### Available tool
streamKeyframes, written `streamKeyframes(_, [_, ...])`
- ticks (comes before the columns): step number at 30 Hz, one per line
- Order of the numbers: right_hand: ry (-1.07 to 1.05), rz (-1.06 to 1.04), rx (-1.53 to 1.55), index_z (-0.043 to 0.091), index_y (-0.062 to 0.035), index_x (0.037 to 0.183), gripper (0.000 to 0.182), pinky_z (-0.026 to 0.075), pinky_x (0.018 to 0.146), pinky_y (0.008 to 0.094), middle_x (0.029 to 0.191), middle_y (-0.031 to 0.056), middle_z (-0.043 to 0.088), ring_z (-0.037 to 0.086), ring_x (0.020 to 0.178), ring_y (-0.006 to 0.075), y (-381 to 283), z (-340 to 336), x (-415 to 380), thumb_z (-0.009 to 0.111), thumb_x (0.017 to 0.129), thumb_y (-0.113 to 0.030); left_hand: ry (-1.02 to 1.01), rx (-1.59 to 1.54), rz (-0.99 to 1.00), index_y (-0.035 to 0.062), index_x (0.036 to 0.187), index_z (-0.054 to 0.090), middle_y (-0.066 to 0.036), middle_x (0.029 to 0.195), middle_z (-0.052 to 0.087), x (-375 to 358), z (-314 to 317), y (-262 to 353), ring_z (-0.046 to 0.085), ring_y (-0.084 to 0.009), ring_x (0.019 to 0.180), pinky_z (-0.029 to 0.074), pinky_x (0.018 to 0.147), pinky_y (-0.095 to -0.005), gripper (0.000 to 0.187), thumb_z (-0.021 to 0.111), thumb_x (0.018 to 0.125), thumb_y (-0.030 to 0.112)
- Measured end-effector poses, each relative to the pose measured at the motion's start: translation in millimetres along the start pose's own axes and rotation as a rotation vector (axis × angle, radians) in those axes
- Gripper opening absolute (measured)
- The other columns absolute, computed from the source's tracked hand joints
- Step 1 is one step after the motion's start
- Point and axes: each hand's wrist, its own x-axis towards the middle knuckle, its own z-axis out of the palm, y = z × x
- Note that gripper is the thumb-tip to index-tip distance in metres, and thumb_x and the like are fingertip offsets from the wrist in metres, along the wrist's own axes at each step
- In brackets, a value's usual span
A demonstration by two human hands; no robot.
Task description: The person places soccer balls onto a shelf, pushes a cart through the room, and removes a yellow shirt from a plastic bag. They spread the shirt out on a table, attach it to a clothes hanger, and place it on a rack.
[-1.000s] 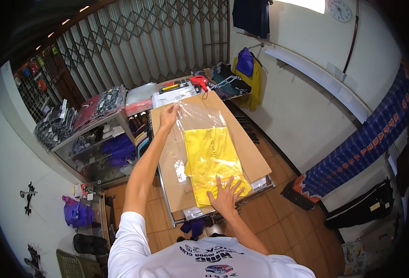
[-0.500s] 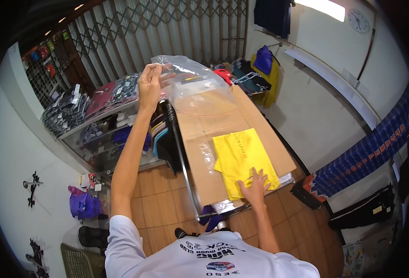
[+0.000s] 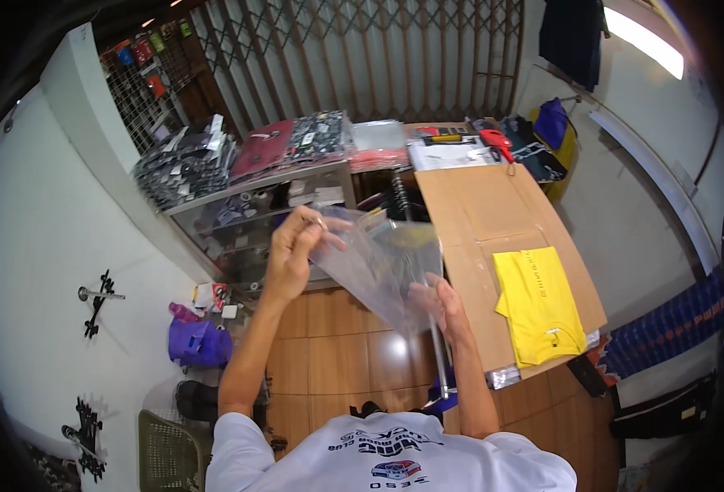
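Observation:
A clear plastic bag [image 3: 378, 266] hangs between my two hands, left of the cardboard-topped table. My left hand [image 3: 295, 250] pinches its upper left corner between thumb and fingers. At the bag's lower right edge, my right hand [image 3: 442, 303] holds it, some fingers showing through the plastic. The folded yellow shirt [image 3: 538, 307] lies flat on the cardboard [image 3: 493, 205], to the right of my right hand, with no hand touching it.
Beyond the cardboard lie a red-handled tool [image 3: 497, 141] and clear packets [image 3: 378, 143]. Bagged clothes [image 3: 186, 164] cover a glass display case [image 3: 255, 213] on the left. A purple bag [image 3: 200, 343] and green basket [image 3: 169, 459] stand at lower left.
My right hand has left the yellow shirt and taken hold of the bag. The bag has come off the cardboard, nearer to me. The view has turned left.

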Motion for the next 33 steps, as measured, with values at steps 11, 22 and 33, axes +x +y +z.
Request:
streamKeyframes(11, [0.228,-0.010,0.025,0.063,-0.0047,0.091,0.021,0.051,0.058,0.0243,0.076,0.0047,0.067,0.063,0.062,0.0107,18.9,53.8,53.3,0.067,0.094,-0.025,0.206,0.101,-0.293,0.0049,0.091,0.055,-0.006,0.082,0.068,-35.9,-77.0,-109.9,0.064,-0.0100,0.067,0.048,0.057,-0.0221,0.015,0.045,0.101,0.012])
streamKeyframes(22, [0.311,-0.135,-0.133,0.063,-0.0050,0.088,0.031,0.048,0.046,0.0210,0.068,0.0049,0.064,0.063,0.052,0.0116,14.3,42.6,207.4,0.055,0.101,-0.032,0.297,0.089,-0.367,0.0040,0.091,0.059,-0.006,0.073,0.064,79.0,-108.0,-197.4,0.061,-0.0100,0.052,0.040,0.041,-0.0191,0.024,0.051,0.102,0.023])
streamKeyframes(33, [0.391,-0.174,-0.200,0.063,-0.0015,0.096,0.032,0.048,0.045,0.0227,0.075,0.0094,0.066,0.063,0.052,0.0145,-25.4,2.6,349.9,0.052,0.102,-0.031,0.387,0.014,-0.245,0.0011,0.096,0.062,-0.009,0.077,0.066,226.1,-97.4,-287.1,0.063,-0.0106,0.059,0.042,0.043,-0.0188,0.026,0.051,0.102,0.024])
